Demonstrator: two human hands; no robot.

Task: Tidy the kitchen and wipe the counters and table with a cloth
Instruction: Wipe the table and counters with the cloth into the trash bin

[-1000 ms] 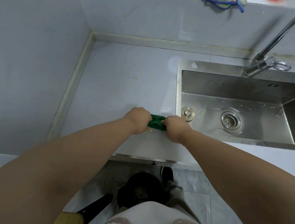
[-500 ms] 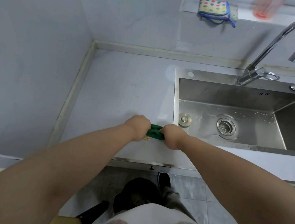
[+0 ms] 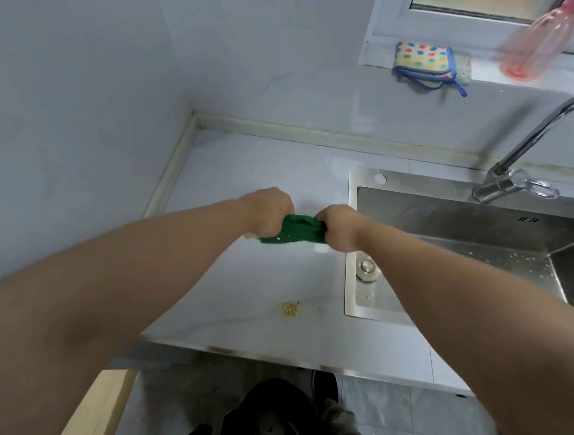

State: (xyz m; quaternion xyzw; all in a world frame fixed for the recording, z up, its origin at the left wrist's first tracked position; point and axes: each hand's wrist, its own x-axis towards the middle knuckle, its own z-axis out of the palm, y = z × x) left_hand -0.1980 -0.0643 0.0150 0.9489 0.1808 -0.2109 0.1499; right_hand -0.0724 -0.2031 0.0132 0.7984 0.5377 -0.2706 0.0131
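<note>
Left hand: the left hand [image 3: 268,212] is closed in a fist around the left end of the cloth, knuckles up, over the middle of the counter.
Cloth: the dark green cloth [image 3: 297,230] is bunched and stretched between the two fists. Its lower edge hangs down towards the pale grey stone counter [image 3: 248,166]; I cannot tell if it touches.
Crumbs by the cloth: a few beige crumbs [image 3: 249,237] show just under the left wrist, at the cloth's left corner.
Crumb pile: a small heap of yellowish crumbs [image 3: 290,309] lies on the counter nearer the front edge, well apart from the cloth.
Right hand: the right hand [image 3: 340,226] is clenched on the cloth's right end, just beside the sink's left rim.
Sink: the rectangular stainless steel sink [image 3: 450,220] is set into the counter on the right, with a round metal plug [image 3: 367,266] on its left ledge and scattered specks [image 3: 502,256] on its floor.
Writing: a small dark marking [image 3: 528,220] on the sink's far wall is too small to read.
Sill: a spotted white sponge cloth with blue trim [image 3: 425,61] lies on the far window ledge, and a blurred pink transparent bottle [image 3: 532,48] stands to its right.
Tap: the curved chrome tap [image 3: 497,184] rises at the far right.
</note>
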